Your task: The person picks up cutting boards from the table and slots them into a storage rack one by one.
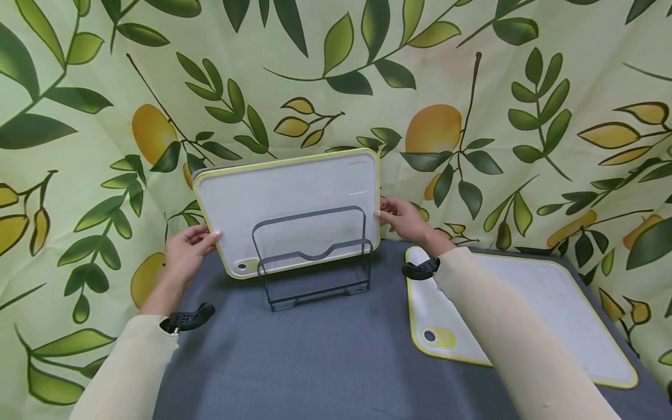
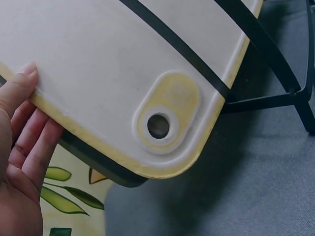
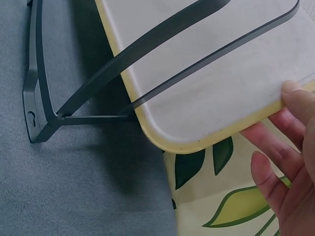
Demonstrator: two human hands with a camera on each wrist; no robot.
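Observation:
Both hands hold a white cutting board (image 1: 294, 186) with a yellow rim, upright and slightly tilted, its right side higher. My left hand (image 1: 184, 254) pinches the left edge, thumb on the front face and fingers behind. At the right edge, my right hand (image 1: 406, 219) grips with its thumb in front too. A dark wire rack (image 1: 315, 258) stands on the table, its bars crossing in front of the board's lower part. Near the lower left corner is a hanging hole in a yellow patch (image 2: 187, 93). A dark grey layer (image 2: 106, 164) shows behind the board's left edge.
A second white board (image 1: 551, 309) with a yellow rim lies flat on the grey tablecloth (image 1: 315, 361) at the right, partly under the right forearm. Behind the table hangs a leaf-and-fruit patterned curtain (image 1: 315, 52).

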